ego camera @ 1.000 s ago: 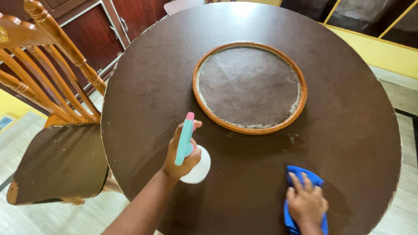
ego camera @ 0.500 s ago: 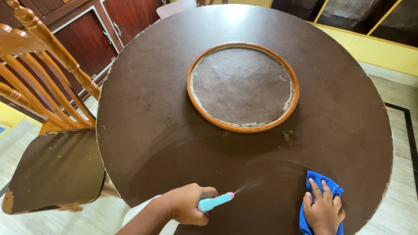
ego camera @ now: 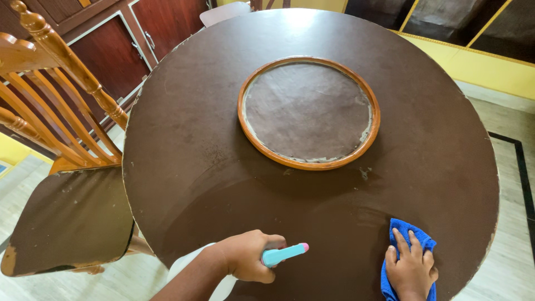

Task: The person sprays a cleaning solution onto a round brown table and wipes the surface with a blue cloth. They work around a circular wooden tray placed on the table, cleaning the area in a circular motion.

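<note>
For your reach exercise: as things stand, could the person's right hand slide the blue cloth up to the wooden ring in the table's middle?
Probably yes: the right hand lies flat on the blue cloth, and only bare table separates it from the wooden ring.

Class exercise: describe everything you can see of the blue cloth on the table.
The blue cloth is bright blue and soft, with a fuzzy pile like microfibre. It lies bunched and folded on the round brown table, near its near right edge. The right hand presses flat on it, fingers spread, hiding its middle; its lower part runs out of view.
</note>
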